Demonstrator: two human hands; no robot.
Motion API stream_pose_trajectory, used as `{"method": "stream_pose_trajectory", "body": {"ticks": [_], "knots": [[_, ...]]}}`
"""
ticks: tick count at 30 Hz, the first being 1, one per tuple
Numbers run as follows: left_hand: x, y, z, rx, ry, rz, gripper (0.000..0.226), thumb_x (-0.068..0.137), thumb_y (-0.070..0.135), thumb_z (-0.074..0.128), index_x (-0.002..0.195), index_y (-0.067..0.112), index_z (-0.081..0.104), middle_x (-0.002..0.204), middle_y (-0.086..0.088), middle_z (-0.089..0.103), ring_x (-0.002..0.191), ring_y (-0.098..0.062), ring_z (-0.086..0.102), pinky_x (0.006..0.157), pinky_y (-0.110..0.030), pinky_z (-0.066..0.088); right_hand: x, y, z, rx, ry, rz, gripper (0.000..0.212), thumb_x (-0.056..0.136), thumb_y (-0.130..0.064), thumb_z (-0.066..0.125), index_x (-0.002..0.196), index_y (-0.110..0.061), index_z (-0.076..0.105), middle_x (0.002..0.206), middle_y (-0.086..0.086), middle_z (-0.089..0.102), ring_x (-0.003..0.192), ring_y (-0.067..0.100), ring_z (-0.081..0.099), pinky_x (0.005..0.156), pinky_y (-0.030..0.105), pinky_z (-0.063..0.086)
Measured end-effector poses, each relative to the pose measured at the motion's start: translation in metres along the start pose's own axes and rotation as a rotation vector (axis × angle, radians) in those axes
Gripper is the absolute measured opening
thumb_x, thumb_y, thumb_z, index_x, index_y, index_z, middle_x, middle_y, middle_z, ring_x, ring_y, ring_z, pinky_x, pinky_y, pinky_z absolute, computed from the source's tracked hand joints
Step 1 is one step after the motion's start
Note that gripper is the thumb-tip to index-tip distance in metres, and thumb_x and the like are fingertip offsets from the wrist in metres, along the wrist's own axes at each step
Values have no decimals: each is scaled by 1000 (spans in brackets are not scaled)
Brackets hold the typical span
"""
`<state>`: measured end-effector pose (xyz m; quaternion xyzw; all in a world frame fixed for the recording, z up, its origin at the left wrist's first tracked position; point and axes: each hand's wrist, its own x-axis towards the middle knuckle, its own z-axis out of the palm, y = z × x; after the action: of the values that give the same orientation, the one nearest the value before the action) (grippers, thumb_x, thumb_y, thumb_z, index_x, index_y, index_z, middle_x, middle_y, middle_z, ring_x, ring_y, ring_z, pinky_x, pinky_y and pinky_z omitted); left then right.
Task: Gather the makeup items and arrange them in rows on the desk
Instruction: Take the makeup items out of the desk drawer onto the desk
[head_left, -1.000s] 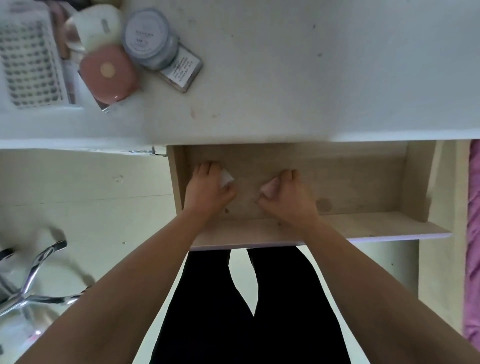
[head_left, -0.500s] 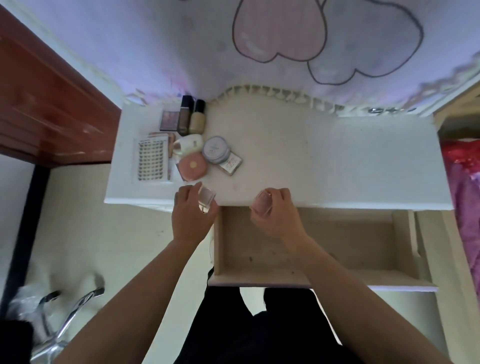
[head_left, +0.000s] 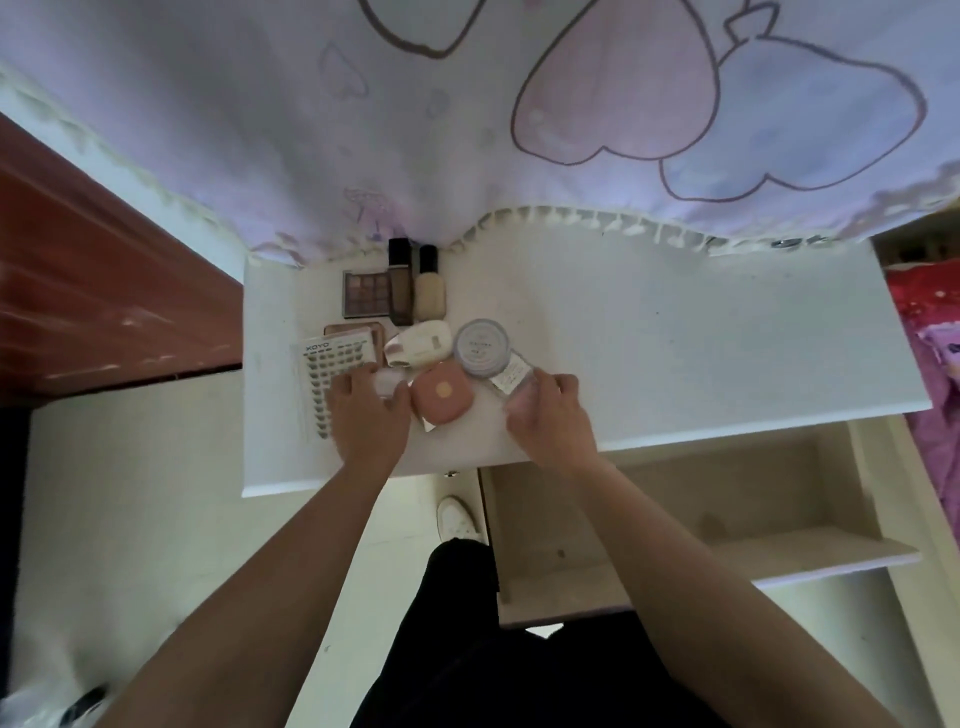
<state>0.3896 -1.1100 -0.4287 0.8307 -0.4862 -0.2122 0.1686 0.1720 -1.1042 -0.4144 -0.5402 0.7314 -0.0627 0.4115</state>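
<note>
fingers (head_left: 347, 388) of left hand (head_left: 366, 418) and right hand (head_left: 553, 423) each pinch a small makeup item (head_left: 387, 383); i judge them light, slick; grip the sides.

You have two bottles on the surface (head_left: 675, 332), a dark bottle (head_left: 400, 283) and a cream bottle (head_left: 429, 293). Two flat palettes: the eyeshadow palette (head_left: 365, 294) and the pink palette (head_left: 355, 329). One each of lash card (head_left: 324, 379), white oval case (head_left: 434, 349), round jar (head_left: 482, 345), pink compact (head_left: 442, 398) and labelled packet (head_left: 511, 381). Two small clear pieces: the left clear piece (head_left: 387, 381) in your left hand (head_left: 366, 415), the right clear piece (head_left: 522, 410) in your right hand (head_left: 553, 423).
</note>
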Motion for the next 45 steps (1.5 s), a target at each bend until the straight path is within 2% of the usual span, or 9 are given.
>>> {"method": "stream_pose_trajectory", "body": {"ticks": [11, 26, 29, 32, 35, 37, 40, 42, 45], "knots": [[-3, 10, -6, 95, -112, 225, 52, 92, 34, 56, 139, 17, 45, 139, -14, 42, 126, -35, 38, 101, -50, 35, -26, 8, -4, -48, -110, 7, 72, 98, -22, 49, 158, -15, 10, 162, 7, 15, 134, 29, 46, 111, 44, 39], [-207, 61, 86, 323, -265, 506, 56, 89, 47, 37, 127, 10, 55, 144, -22, 39, 130, -41, 38, 103, -55, 35, -125, 261, -53, -311, -70, 372, 56, 96, -47, 43, 143, -18, 40, 149, 15, 40, 141, 35, 31, 117, 50, 21], [-255, 63, 127, 472, -518, 544, 53, 94, 46, 39, 137, 16, 47, 149, -14, 31, 133, -35, 33, 108, -47, 31, -149, 322, -53, -345, -114, 369, 59, 99, -58, 30, 152, -32, 27, 162, 17, 12, 150, 39, 0, 117, 59, -1], [-295, 63, 165, 532, -728, 521, 56, 95, 50, 43, 142, 20, 40, 146, -5, 40, 133, -28, 36, 107, -42, 31, -160, 362, -45, -313, -43, 324, 72, 98, -62, 31, 158, -27, 10, 164, 17, -12, 149, 44, -14, 119, 57, 0], [-326, 60, 192, 607, -821, 480, 57, 92, 55, 48, 137, 21, 41, 136, -3, 51, 125, -27, 45, 99, -41, 37, -164, 371, -43, 133, 206, 426, 95, 97, -50, 52, 157, -8, -7, 162, 21, -16, 151, 40, 1, 120, 47, 15], [-333, 59, 200, 623, -788, 462, 42, 94, 39, 52, 131, 21, 44, 127, -3, 56, 115, -28, 53, 90, -39, 41, -156, 371, -49, 543, 186, 629, 96, 95, -46, 59, 157, -8, -5, 162, 18, 12, 146, 32, 27, 113, 42, 30], [-329, 62, 201, 650, -689, 493, 29, 95, 14, 46, 122, 23, 50, 112, -1, 63, 100, -28, 61, 73, -35, 42, -139, 363, -57, 1021, 79, 733, 43, 89, -29, 65, 122, -7, 49, 107, 10, 59, 91, 23, 68, 82, 29, 50], [-326, 64, 196, 686, -688, 532, 27, 98, 16, 43, 123, 24, 51, 109, 0, 63, 98, -27, 62, 72, -35, 45, -131, 361, -57, 1041, 124, 678, 14, 84, -13, 63, 96, -7, 58, 91, 11, 64, 79, 22, 72, 81, 29, 55], [-328, 71, 183, 738, -659, 599, 28, 97, 17, 44, 124, 24, 50, 109, 2, 64, 95, -26, 64, 72, -35, 46, -132, 355, -62, 1037, 121, 687, 10, 79, -8, 62, 88, -9, 57, 80, 7, 66, 80, 23, 75, 84, 31, 54]]}}
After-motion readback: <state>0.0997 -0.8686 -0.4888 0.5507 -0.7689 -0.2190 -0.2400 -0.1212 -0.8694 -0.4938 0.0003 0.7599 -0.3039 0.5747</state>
